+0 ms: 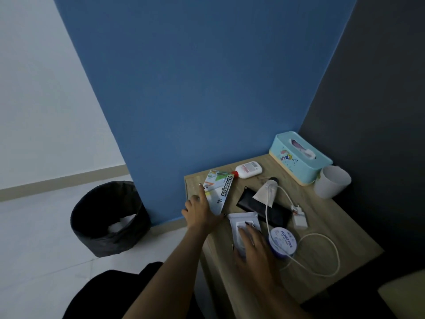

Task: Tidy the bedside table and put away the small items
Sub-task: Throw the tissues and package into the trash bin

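On the wooden bedside table (326, 217) lies a scissors package (220, 189) near the left edge. My left hand (199, 211) rests on its lower left part, index finger stretched out along it. My right hand (253, 245) lies flat on a white packet (243, 223) near the front. Beside it stands a round blue jar (284, 241). A white charger with its cable (300, 218) runs across a black case (259, 207) and a white tube (265, 192). A small white bottle with a red cap (249, 169) lies at the back.
A teal tissue box (299, 157) and a white cup (331, 181) stand at the back right against the dark wall. A black waste bin (108, 217) with white scraps inside sits on the floor left of the table. A blue wall is behind.
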Tool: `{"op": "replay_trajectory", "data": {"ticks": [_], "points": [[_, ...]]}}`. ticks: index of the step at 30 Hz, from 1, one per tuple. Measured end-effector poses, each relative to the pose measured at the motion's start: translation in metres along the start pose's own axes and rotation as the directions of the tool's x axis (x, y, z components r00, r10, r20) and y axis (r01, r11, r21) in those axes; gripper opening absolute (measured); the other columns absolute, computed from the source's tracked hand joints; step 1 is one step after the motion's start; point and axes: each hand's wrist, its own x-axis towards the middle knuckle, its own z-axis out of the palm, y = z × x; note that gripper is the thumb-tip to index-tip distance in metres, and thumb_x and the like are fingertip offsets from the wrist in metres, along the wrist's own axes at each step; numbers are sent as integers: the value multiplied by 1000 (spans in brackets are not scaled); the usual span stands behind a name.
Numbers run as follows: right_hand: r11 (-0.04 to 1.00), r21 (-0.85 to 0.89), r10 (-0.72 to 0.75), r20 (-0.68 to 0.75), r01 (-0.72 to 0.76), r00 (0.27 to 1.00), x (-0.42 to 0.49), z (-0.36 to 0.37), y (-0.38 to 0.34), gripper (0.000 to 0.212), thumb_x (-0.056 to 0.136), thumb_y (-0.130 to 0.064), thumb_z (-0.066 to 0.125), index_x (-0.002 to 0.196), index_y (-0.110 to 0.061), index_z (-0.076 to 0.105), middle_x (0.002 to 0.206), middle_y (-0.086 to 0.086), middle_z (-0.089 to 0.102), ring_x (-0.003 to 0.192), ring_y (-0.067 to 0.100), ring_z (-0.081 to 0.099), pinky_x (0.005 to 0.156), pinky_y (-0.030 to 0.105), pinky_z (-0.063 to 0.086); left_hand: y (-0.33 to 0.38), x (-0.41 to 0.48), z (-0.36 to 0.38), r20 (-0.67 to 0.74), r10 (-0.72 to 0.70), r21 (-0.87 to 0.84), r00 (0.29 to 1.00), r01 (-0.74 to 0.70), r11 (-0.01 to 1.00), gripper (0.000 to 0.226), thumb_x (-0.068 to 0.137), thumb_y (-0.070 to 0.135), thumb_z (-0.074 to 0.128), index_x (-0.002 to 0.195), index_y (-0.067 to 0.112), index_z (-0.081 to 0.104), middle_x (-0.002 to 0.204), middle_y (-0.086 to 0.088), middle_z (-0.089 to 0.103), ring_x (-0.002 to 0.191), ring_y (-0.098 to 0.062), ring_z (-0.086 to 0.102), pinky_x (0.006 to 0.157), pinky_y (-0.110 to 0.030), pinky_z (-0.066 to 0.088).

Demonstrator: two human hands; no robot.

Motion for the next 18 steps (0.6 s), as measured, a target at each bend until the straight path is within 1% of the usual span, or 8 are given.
{"op": "replay_trajectory", "data": {"ticks": [3, 5, 7, 11, 14, 15, 17, 18], "points": [[998, -61, -13, 49, 16, 999, 2, -2, -1, 54, 75, -44, 64, 120, -15, 63, 127, 7, 62, 114, 25, 62, 88, 40, 55, -5, 0, -13, -21, 42, -4, 999, -42, 999, 111, 72, 62, 64, 151, 20, 0, 139, -15, 36, 124, -36, 42, 99, -48, 35], [998, -61, 3, 61, 1, 998, 8, -4, -6, 58, 73, -41, 73, 124, -16, 60, 132, 6, 58, 119, 26, 58, 94, 41, 51, -15, -1, -28, -36, 85, 3, 996, -85, 996, 113, 70, 64, 66, 151, 20, 1, 136, -13, 38, 122, -35, 43, 98, -48, 36], [999, -36, 16, 32, -14, 999, 19, 0, -11, 57, 81, -45, 59, 129, -15, 57, 136, 7, 54, 126, 22, 49, 104, 35, 40, -32, -1, -46, -15, 121, 33, 993, -121, 992, 121, 67, 60, 72, 152, 21, -5, 137, -11, 36, 124, -34, 42, 99, -48, 35], [992, 128, -27, 102, 14, 994, 42, 1, -43, 78, 74, -57, 28, 137, -14, 47, 143, 10, 43, 133, 27, 39, 111, 34, 29, -87, -3, -84, 9, 81, 86, 997, -82, 993, 128, 63, 59, 77, 152, 20, -7, 144, -10, 32, 132, -34, 36, 103, -53, 34], [984, 157, -100, 115, 82, 988, 56, 11, -70, 73, 80, -55, 22, 137, -15, 45, 143, 8, 45, 133, 29, 41, 107, 6, 3, -133, -17, -110, 16, 35, 143, 999, -37, 989, 127, 64, 57, 77, 152, 20, -5, 146, -10, 30, 132, -35, 37, 101, -54, 37], [983, 152, -124, 117, 106, 985, 61, 19, -84, 68, 84, -53, 21, 132, -15, 48, 138, 11, 50, 129, 30, 45, 107, 5, 1, -152, -24, -119, 14, 8, 156, 1000, -10, 988, 127, 64, 56, 78, 152, 20, -5, 145, -10, 30, 131, -36, 37, 100, -53, 39], [977, 170, -152, 139, 127, 979, 65, 34, -106, 54, 86, -43, 34, 121, -10, 59, 125, 17, 60, 119, 28, 51, 109, 20, 22, -186, -36, -134, 4, -37, 139, 999, 36, 990, 128, 63, 54, 79, 153, 19, -6, 145, -10, 30, 130, -37, 38, 99, -51, 42], [976, 172, -159, 123, 137, 980, 65, 40, -119, 50, 82, -38, 44, 117, -7, 63, 122, 16, 62, 117, 27, 52, 103, 28, 34, -204, -42, -140, -8, -59, 124, 998, 60, 990, 129, 62, 55, 79, 153, 19, -5, 145, -10, 30, 130, -37, 38, 99, -49, 43]]}}
